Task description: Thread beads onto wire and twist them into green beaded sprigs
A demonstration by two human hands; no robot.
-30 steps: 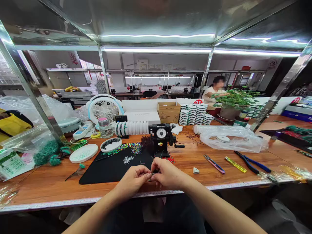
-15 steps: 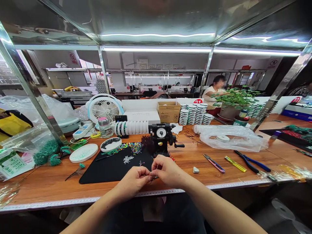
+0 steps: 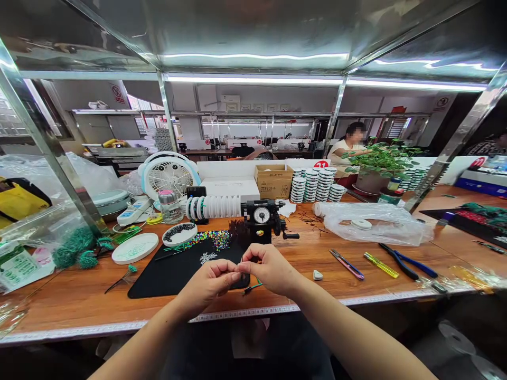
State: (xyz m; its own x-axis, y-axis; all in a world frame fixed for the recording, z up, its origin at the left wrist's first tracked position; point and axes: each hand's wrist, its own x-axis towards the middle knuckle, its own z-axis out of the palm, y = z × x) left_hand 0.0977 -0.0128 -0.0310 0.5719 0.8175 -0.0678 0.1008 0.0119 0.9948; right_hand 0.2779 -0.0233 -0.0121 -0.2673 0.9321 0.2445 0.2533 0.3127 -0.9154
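Over the front edge of the black mat (image 3: 174,274), my left hand (image 3: 209,282) and my right hand (image 3: 273,270) meet with their fingertips pinched together. What lies between the fingertips is too small to make out. A thin green strand (image 3: 257,284) with a dark end hangs below my right hand, seemingly held by it. Just beyond the hands, small silvery pieces (image 3: 208,257) lie in a pile on the mat, and many multicoloured beads (image 3: 219,240) are spread behind them.
Behind the mat stands a black hand-crank winder (image 3: 261,216) carrying white spools (image 3: 222,206). Scissors (image 3: 347,265), a yellow-handled tool (image 3: 381,265) and blue-handled pliers (image 3: 412,262) lie to the right. On the left are a white round lid (image 3: 135,248) and a dish of dark beads (image 3: 179,235).
Both hands have risen slightly and shifted a little left, still pinched together. More of the green strand now shows under my right hand.
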